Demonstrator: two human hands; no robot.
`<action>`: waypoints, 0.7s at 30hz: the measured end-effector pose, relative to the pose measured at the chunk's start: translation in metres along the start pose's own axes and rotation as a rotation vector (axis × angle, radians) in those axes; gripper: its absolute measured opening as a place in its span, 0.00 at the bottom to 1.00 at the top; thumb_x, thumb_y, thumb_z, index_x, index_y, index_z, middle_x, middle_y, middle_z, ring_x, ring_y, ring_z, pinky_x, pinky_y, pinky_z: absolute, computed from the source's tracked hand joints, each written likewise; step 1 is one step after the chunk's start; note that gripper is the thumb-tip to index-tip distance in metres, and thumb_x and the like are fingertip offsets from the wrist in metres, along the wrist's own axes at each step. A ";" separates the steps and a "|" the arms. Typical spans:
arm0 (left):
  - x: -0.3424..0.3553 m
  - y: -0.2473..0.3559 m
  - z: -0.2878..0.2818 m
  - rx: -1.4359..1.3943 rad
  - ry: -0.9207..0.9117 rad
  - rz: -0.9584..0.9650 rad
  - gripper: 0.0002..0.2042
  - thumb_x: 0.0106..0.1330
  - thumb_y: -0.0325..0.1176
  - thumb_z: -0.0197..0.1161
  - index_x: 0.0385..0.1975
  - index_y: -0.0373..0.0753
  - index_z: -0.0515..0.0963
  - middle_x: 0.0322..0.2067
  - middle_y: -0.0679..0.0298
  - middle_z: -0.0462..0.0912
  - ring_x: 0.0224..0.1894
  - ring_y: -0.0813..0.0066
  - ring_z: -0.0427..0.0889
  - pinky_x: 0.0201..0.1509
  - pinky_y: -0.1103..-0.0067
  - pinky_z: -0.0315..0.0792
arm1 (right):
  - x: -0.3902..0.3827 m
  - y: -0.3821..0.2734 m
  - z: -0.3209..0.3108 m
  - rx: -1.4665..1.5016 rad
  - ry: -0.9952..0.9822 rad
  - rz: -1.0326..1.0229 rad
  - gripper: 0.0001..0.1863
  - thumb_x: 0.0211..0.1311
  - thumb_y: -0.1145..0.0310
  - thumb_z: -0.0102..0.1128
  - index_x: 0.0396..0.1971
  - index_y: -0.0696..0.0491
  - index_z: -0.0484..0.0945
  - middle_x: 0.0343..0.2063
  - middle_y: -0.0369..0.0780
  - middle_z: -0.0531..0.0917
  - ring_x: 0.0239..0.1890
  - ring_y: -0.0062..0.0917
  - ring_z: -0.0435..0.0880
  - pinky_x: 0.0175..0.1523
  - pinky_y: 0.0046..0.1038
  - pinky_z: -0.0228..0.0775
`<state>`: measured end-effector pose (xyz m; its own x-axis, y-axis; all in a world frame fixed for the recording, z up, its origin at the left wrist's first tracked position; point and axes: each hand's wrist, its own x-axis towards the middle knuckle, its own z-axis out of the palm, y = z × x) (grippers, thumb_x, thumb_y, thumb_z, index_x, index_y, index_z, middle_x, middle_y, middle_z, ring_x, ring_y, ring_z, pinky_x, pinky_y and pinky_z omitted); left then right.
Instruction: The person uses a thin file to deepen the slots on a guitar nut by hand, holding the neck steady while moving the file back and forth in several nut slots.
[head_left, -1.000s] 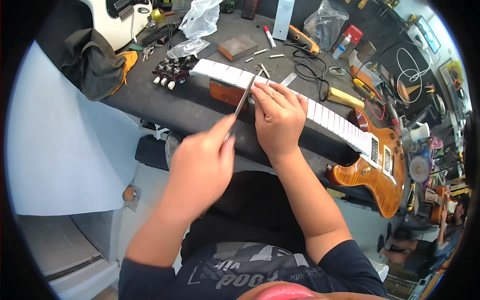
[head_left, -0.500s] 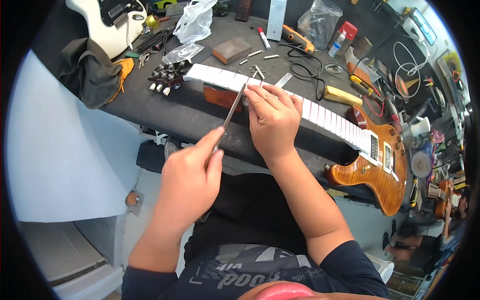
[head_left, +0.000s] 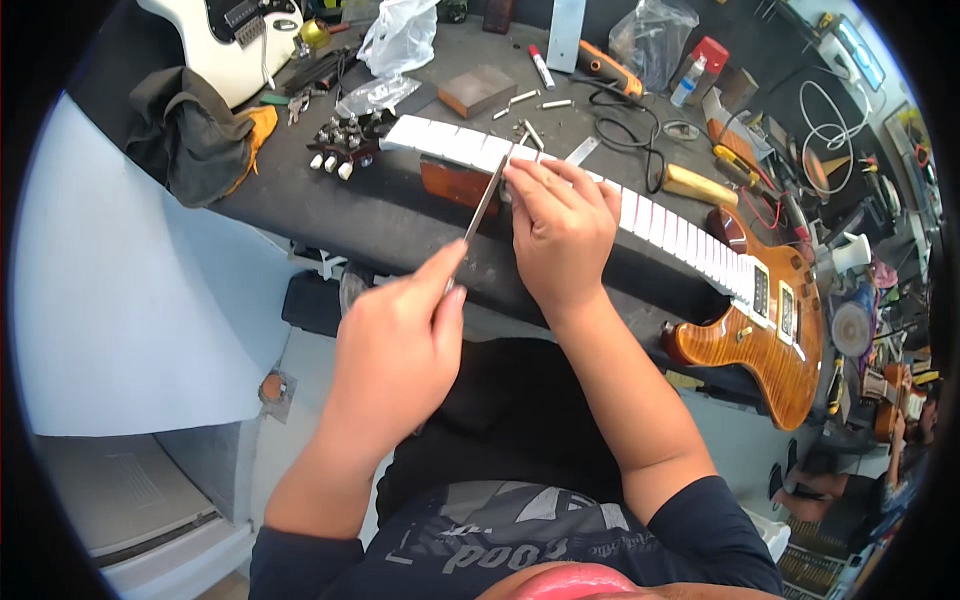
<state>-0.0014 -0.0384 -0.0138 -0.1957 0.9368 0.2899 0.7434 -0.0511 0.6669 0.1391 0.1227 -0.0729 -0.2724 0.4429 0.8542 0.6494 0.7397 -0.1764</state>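
Note:
My left hand [head_left: 395, 350] is closed around a thin metal file [head_left: 487, 198], whose far end reaches the white-covered fretboard [head_left: 660, 220] of an amber electric guitar [head_left: 775, 365]. My right hand [head_left: 565, 230] rests on the neck beside the file, fingers bent and held together, fingertips at or close to the file's tip; their exact grip is hidden. Under the neck sits a reddish wooden block [head_left: 450, 182]. The headstock [head_left: 345, 140] with tuners points to the upper left, the body lies to the right.
The dark workbench [head_left: 300, 230] holds a white guitar body [head_left: 215, 45], dark cloth [head_left: 175, 135], plastic bags [head_left: 395, 40], a metal block [head_left: 475, 90], small metal cylinders, a marker [head_left: 540, 65], cables and tools. Another person [head_left: 850, 490] holding a guitar sits at the far right.
The view shifts slightly between frames. My left hand and file sit a little nearer my body than a second ago. My right hand stays at the same place on the neck.

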 end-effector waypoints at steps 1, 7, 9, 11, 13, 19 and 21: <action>0.006 0.002 0.003 -0.008 -0.002 -0.010 0.14 0.74 0.29 0.65 0.56 0.37 0.85 0.35 0.43 0.89 0.40 0.40 0.89 0.46 0.53 0.81 | -0.002 0.000 -0.002 -0.001 -0.013 -0.003 0.11 0.61 0.72 0.74 0.43 0.47 0.93 0.47 0.33 0.95 0.52 0.30 0.91 0.58 0.34 0.68; 0.097 -0.007 0.026 0.128 0.031 0.007 0.15 0.76 0.31 0.63 0.58 0.38 0.86 0.38 0.41 0.89 0.43 0.37 0.88 0.47 0.55 0.80 | 0.001 -0.007 0.009 0.045 0.022 -0.020 0.09 0.60 0.70 0.75 0.41 0.47 0.93 0.45 0.29 0.95 0.53 0.28 0.90 0.57 0.38 0.67; 0.076 0.005 0.016 0.090 -0.023 -0.011 0.16 0.75 0.30 0.64 0.59 0.36 0.85 0.39 0.41 0.89 0.43 0.37 0.88 0.48 0.56 0.81 | 0.000 -0.003 0.008 0.048 0.044 -0.006 0.08 0.60 0.70 0.75 0.40 0.47 0.93 0.44 0.29 0.95 0.53 0.28 0.90 0.56 0.39 0.67; 0.032 0.005 0.009 0.079 -0.024 0.011 0.18 0.74 0.27 0.64 0.61 0.32 0.83 0.39 0.40 0.89 0.40 0.38 0.89 0.46 0.59 0.81 | 0.001 0.004 -0.001 -0.003 0.027 0.009 0.08 0.62 0.71 0.76 0.41 0.47 0.93 0.45 0.32 0.95 0.52 0.29 0.91 0.58 0.34 0.67; -0.004 0.006 -0.002 0.004 -0.026 -0.028 0.18 0.74 0.26 0.64 0.62 0.33 0.83 0.38 0.40 0.88 0.39 0.38 0.88 0.45 0.60 0.81 | -0.001 0.003 0.000 -0.013 0.030 0.011 0.08 0.62 0.71 0.76 0.41 0.46 0.93 0.45 0.32 0.95 0.52 0.29 0.91 0.58 0.35 0.67; 0.085 0.000 0.020 0.153 -0.013 0.042 0.17 0.73 0.25 0.64 0.61 0.33 0.84 0.41 0.43 0.90 0.40 0.42 0.90 0.46 0.62 0.82 | 0.001 -0.007 0.008 0.023 0.043 0.002 0.09 0.61 0.70 0.76 0.41 0.45 0.93 0.45 0.29 0.95 0.53 0.28 0.90 0.57 0.38 0.66; 0.099 -0.009 0.023 0.138 0.018 0.045 0.18 0.73 0.25 0.64 0.61 0.33 0.84 0.41 0.43 0.91 0.40 0.41 0.90 0.47 0.62 0.82 | 0.004 -0.012 0.007 0.018 0.046 -0.012 0.09 0.60 0.69 0.76 0.41 0.45 0.93 0.45 0.27 0.95 0.53 0.27 0.89 0.56 0.40 0.66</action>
<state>-0.0132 0.0623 -0.0067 -0.1703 0.9283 0.3305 0.8323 -0.0440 0.5526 0.1256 0.1191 -0.0712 -0.2468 0.4109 0.8777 0.6336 0.7537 -0.1747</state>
